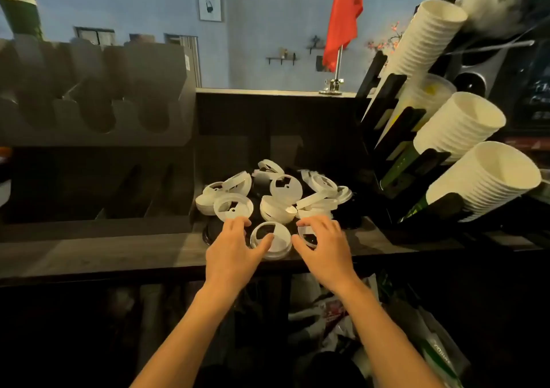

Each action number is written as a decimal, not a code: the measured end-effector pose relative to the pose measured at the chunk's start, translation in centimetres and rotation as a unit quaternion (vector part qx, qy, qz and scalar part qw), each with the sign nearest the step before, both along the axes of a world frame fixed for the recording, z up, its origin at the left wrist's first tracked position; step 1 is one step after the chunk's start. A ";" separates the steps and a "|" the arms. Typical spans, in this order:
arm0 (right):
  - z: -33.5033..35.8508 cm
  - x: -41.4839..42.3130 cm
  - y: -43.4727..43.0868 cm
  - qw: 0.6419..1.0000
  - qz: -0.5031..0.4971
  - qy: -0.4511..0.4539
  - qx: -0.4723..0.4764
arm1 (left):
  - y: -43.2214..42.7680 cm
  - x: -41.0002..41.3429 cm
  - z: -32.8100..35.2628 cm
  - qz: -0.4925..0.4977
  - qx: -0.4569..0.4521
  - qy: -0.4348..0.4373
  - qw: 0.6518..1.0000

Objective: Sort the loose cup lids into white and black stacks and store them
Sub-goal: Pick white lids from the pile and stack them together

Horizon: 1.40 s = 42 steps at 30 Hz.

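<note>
Left hand [235,246] is spread open over the nearest white lid [271,240], thumb just touching its rim, nothing gripped. Right hand [323,243] is half-curled around another lid [308,234] at the pile's [268,192] front edge, but I can't tell if it's actually gripping. These look light, thin and flexy, so I'd pinch them by the rims.

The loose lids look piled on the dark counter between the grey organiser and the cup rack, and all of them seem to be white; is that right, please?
Not quite: the pile is not all white. The head view shows black lids among and under the white ones, on the dark counter between the grey organiser and the cup rack.
</note>
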State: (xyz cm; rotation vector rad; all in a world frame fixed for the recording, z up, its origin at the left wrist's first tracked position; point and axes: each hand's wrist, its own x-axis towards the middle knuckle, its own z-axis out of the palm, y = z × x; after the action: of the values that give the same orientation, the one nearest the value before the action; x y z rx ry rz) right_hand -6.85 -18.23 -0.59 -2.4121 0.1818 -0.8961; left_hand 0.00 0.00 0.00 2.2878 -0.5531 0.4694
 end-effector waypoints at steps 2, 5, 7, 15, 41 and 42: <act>-0.2 0.0 -0.5 0.996 -0.038 0.039 -0.063 | -0.3 0.4 0.0 0.025 0.039 0.037 0.998; -1.0 -0.2 -0.7 0.989 -0.042 0.101 -0.100 | -0.4 0.6 -0.5 0.033 0.066 0.056 0.996; -1.4 0.0 -0.6 0.987 -0.040 0.102 -0.118 | -0.4 0.6 -0.7 0.023 0.058 0.057 0.996; -0.7 0.4 -0.5 0.988 -0.011 0.059 -0.141 | 0.6 1.2 -0.8 -0.030 -0.107 0.116 0.987; -0.5 2.2 0.0 0.961 0.123 0.077 0.235 | 1.9 3.2 -1.2 -0.115 -0.293 0.217 0.924; -0.3 2.1 0.1 0.960 0.123 0.068 0.242 | 1.9 3.3 -1.2 -0.115 -0.299 0.221 0.921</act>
State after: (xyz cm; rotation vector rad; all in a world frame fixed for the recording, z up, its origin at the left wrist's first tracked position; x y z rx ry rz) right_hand -4.73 -18.13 -0.93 -1.9805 0.1296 -0.4999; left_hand 3.31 1.94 -1.22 1.6368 -0.3744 -0.0133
